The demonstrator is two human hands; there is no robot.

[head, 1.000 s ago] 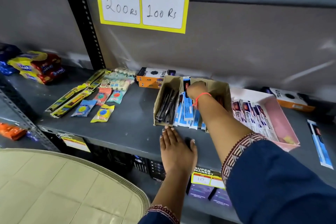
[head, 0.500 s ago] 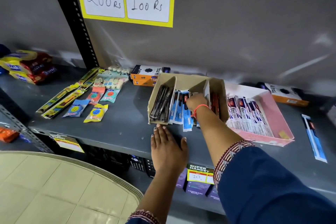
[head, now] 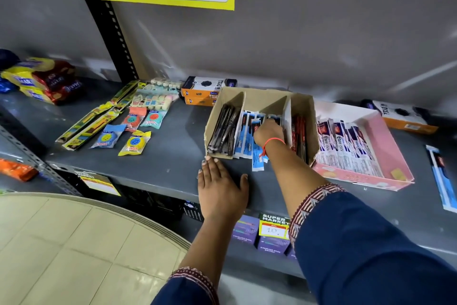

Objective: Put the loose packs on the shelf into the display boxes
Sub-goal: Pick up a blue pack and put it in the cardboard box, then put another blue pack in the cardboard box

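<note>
Right hand first: my fingers are down among the blue packs in the middle slot of the brown box, but I cannot tell if they pinch one. Left hand lies flat and loose on the shelf, touching the box's front corner so it does not slide. 1 blue pack sticks out the front. I think I should push it back gently and keep the packs straight. 1 more loose pack waits far right, past the pink box
</note>
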